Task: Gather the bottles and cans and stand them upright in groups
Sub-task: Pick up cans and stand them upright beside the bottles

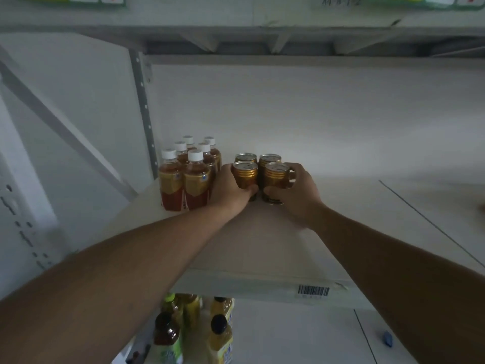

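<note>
On the pale shelf (341, 143), far left, six tea bottles (189, 174) stand upright in a tight cluster. Just right, the left hand (228, 189) wraps the near-left gold can (245, 177); the right hand (299, 195) clasps the near-right can (275, 181). Press both sides inward evenly, low on the cans, so four stay standing; the rear pair's spacing is likely close.

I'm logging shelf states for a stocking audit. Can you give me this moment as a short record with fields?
bottles: six white-capped tea bottles, upright, grouped at shelf's left end
cans: four gold cans, upright, in a square cluster
left hand: wrapped on front-left can
right hand: wrapped on front-right can
shelf: pale board, bare to the right
lower shelf: more bottles
</note>
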### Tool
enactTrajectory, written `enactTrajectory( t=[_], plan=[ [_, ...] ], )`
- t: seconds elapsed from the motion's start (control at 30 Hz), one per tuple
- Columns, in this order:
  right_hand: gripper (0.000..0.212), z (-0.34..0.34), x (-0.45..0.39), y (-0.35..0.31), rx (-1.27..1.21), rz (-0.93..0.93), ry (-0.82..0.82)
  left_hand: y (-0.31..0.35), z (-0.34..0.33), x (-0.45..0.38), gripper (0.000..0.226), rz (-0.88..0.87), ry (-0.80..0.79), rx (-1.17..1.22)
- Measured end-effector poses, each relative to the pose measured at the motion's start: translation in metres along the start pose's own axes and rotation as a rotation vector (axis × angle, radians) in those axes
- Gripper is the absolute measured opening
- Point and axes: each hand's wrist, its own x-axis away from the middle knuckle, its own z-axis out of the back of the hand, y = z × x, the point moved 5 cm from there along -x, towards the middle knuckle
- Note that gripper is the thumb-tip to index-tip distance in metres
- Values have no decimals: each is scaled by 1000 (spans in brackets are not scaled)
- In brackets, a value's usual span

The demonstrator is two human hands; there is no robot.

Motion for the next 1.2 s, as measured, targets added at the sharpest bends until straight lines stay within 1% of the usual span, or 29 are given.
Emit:
enactTrajectory(
  t=[0.07, 0.37, 0.8, 0.83, 0.9, 0.97, 1.0, 1.07, 1.17, 1.2],
  plan=[
    [84, -2, 1, -1, -14, -3, 4, 0, 1, 0, 64, 0, 5, -7],
    [88, -9, -1, -5, 4, -17, -39, -1, -1, 0, 71, -49, -46, -6],
    [90, -13, -2, -3, 33, -27, -63, -3, -5, -5, 73, -2, -77, -5],
    [90, -14, -2, -3, 40, -28, -68, -3, -5, -5, 76, 6, -82, -4],
    [94, -15, -2, -3, 62, -31, -92, -6, -4, -4, 92, 31, -103, 0],
    [103, -14, -1, -3, 83, -47, -113, -9, -2, -1, 112, 59, -125, 15],
    [108, -12, -1, -4, 96, -55, -118, -11, 0, 1, 117, 67, -130, 22],
    [116, -5, 1, -6, 146, -51, -130, -10, 3, 7, 113, 65, -133, -2],
    [118, 8, 5, -9, 230, -25, -165, -1, 10, 19, 99, 69, -146, -55],
    [118, 13, 8, -10, 254, -18, -185, 4, 13, 25, 91, 79, -150, -71]
  ],
)
